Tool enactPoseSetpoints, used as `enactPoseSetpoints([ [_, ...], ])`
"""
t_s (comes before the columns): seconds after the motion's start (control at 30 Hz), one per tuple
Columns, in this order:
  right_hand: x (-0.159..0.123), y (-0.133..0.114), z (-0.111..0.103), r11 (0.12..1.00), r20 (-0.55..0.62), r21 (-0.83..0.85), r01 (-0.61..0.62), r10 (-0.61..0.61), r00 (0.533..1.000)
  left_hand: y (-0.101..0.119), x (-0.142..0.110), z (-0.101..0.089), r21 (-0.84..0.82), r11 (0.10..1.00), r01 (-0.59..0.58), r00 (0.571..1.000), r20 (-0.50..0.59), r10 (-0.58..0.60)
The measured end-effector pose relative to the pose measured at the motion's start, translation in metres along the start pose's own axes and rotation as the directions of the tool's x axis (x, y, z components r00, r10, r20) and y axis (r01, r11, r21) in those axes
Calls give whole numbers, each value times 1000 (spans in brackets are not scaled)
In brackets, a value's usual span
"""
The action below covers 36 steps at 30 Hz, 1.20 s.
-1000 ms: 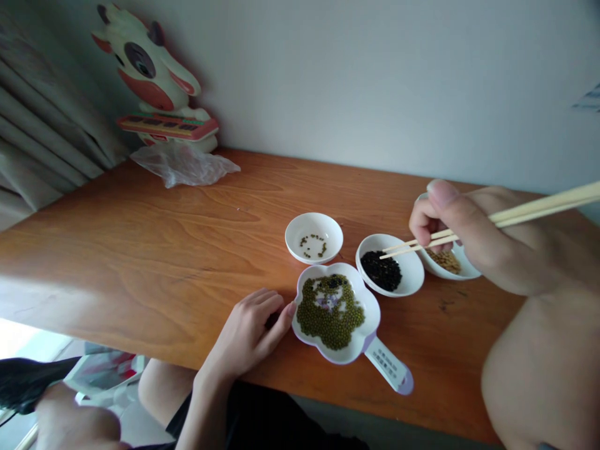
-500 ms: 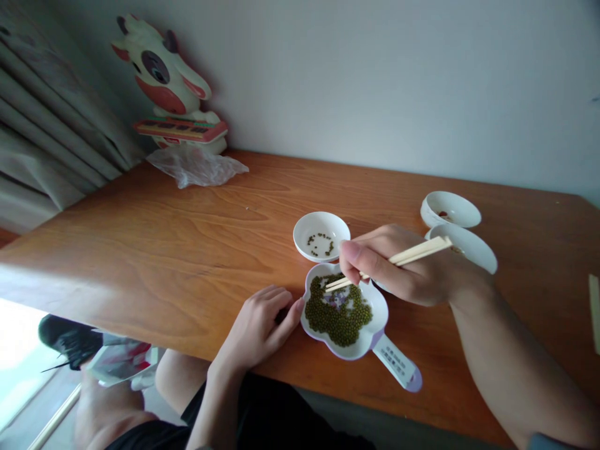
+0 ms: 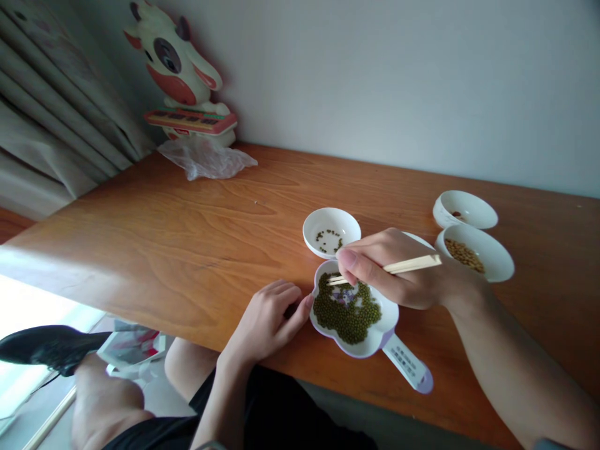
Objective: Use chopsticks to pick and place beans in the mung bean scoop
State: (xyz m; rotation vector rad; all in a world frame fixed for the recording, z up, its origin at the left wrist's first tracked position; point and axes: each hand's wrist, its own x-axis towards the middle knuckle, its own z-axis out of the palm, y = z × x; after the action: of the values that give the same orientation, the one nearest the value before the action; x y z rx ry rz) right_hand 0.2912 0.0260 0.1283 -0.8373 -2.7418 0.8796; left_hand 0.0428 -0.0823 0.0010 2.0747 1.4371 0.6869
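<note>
Moved R hand point(image 3: 394, 247) w/ chopsticks point(image 3: 412, 264) from black-seed bowl point(image 3: 419, 238) to over dish point(image 3: 388, 307) on bench point(image 3: 210, 250), so now poised w/ tips at beans point(image 3: 349, 319) inside, pinching them betw. fingers point(image 3: 350, 257), & resting L hand point(image 3: 269, 319) loosely curled, thumb at rim, holding nothing.

Right hand point(image 3: 402, 285) holds chopsticks point(image 3: 413, 264), tips point(image 3: 331, 282) at green beans point(image 3: 349, 320) in flower-shaped dish point(image 3: 390, 311); left hand point(image 3: 268, 320) rests on table point(image 3: 210, 237) beside dish.
</note>
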Motion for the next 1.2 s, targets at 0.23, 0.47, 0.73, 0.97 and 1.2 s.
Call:
enactPoseSetpoints([
  [0.23,0,4,1,1000,36,16,7,-7,999,1,2,0,16,1000,-21,1000,-15,21],
  [0.47,-1,1,-2,1000,39,4,-8,8,999,2,2,0,14,1000,-22,1000,-11,22],
  [0.73,-2,0,-3,1000,47,-20,12,-11,999,1,2,0,18,999,-28,1000,-2,28],
  [0.97,1,-5,-3,1000,68,-12,-4,4,998,1,1,0,20,999,-34,999,-9,34],
  [1.2,3,-4,-2,1000,52,-1,12,-12,999,1,2,0,20,999,-41,999,-24,42],
])
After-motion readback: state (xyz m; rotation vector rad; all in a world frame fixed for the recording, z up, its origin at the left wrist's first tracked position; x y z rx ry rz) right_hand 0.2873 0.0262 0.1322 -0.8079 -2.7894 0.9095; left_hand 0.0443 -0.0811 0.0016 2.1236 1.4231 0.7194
